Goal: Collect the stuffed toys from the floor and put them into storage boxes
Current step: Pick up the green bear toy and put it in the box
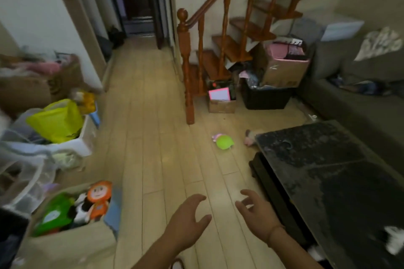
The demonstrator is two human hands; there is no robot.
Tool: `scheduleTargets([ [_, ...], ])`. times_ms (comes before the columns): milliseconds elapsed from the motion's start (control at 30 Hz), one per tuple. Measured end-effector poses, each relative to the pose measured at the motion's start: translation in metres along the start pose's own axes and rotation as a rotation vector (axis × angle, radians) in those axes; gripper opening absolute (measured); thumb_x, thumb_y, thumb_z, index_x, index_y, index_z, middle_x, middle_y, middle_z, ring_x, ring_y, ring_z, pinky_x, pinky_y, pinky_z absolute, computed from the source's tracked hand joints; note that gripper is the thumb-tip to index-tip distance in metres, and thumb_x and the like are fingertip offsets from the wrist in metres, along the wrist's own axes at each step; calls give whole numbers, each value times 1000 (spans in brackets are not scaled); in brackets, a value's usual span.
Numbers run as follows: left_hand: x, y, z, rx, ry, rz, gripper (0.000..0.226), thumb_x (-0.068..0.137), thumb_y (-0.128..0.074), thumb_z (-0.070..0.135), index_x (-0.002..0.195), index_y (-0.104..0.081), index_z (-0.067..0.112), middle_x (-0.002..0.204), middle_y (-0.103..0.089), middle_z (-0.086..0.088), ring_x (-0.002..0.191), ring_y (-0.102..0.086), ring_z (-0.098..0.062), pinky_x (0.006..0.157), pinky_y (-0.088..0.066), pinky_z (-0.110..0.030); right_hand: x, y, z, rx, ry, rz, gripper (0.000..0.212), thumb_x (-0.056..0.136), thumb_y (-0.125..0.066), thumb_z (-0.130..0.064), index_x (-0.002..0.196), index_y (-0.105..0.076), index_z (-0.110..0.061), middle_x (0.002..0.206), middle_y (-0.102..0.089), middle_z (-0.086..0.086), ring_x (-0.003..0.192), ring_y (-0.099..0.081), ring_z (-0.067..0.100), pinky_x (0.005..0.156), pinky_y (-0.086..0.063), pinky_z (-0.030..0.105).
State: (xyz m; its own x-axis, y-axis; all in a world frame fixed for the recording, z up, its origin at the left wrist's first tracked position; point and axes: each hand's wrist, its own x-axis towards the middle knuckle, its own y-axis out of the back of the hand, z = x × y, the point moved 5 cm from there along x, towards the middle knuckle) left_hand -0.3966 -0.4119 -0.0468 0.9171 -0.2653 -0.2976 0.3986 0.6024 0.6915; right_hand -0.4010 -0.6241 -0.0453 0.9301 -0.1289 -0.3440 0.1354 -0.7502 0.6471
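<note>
1. Cardboard box (pixel 72 244), at 8 o'clock in the view: filled with stuffed toys, among which an orange doll (pixel 99 200) with a round face is propped upright against the far wall, beside a green toy (pixel 54 214) and a black-and-white toy (pixel 82 209).
2. White bin (pixel 85 140), at 9 o'clock: occupied by a yellow-green bag (pixel 56 120).
3. Black tub (pixel 265 98) and an open carton (pixel 282 67) resting on it, at 1 o'clock under the wooden staircase (pixel 220 46): contents blurred.
4. Green stuffed toy (pixel 223 141), on the wooden floor (pixel 153 116) just right of centre, well apart from the box: a rounded green body is seen with a small pink-purple part at its 10 o'clock end; the long axis runs from 10 to 4 o'clock.
5. Second toy (pixel 250 137), pinkish, at 3 o'clock of the green one, partly hidden by the dark table (pixel 328 159).
6. Left hand (pixel 188 223) and right hand (pixel 256 214), at 6 o'clock: fingers spread and curled, nothing grasped.
</note>
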Motion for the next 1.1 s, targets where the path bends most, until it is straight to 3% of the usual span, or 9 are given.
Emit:
scheduleTargets([
  [233, 189, 68, -22, -75, 37, -131, 46, 93, -56, 43, 137, -46, 32, 136, -50, 14, 113, -54, -4, 93, -42, -18, 180, 21, -41, 56, -98, 21, 43, 90, -59, -38, 129, -52, -21, 93, -59, -8, 93, -58, 13, 83, -47, 25],
  [433, 364, 126, 10, 8, -31, -176, 39, 93, -56, 38, 131, -53, 30, 119, -60, 13, 95, -60, -4, 83, -48, -20, 310, 60, -69, 203, -200, 113, 35, 90, -62, -33, 122, -58, -19, 91, -58, -8, 89, -60, 15, 78, -46, 24],
  [633, 531, 119, 63, 13, -114, -223, 34, 91, -60, 35, 124, -59, 28, 112, -63, 13, 88, -61, -4, 82, -50, -22, 446, 102, -47, 278, -291, 145, 35, 88, -62, -37, 118, -60, -19, 92, -66, -1, 87, -63, 15, 84, -52, 31],
  [700, 581, 117, 78, 112, -173, -197, 32, 91, -57, 37, 123, -59, 32, 114, -62, 17, 85, -59, 0, 79, -47, -19, 497, 117, -38, 307, -314, 167, 43, 88, -63, -37, 125, -54, -19, 95, -65, 4, 88, -63, 17, 82, -51, 29],
  [767, 630, 118, 93, 190, -201, -198, 31, 91, -55, 40, 122, -58, 35, 114, -60, 20, 83, -56, 1, 79, -45, -19, 550, 131, -29, 341, -348, 194, 52, 87, -64, -37, 132, -48, -17, 98, -65, 8, 90, -63, 19, 86, -54, 36],
  [933, 747, 119, 109, 202, -142, -274, 34, 89, -57, 38, 122, -60, 31, 111, -64, 14, 88, -61, -8, 85, -49, -28, 681, 148, -20, 416, -442, 116, 42, 87, -65, -35, 124, -52, -19, 83, -67, 8, 85, -66, 28, 87, -54, 45],
  [1100, 842, 124, 104, 99, -29, -319, 27, 84, -60, 35, 109, -66, 28, 100, -67, 14, 79, -62, -6, 79, -49, -22, 772, 146, -12, 557, -573, 66, 31, 87, -66, -23, 115, -54, -16, 76, -65, 9, 71, -62, 26, 81, -55, 52],
])
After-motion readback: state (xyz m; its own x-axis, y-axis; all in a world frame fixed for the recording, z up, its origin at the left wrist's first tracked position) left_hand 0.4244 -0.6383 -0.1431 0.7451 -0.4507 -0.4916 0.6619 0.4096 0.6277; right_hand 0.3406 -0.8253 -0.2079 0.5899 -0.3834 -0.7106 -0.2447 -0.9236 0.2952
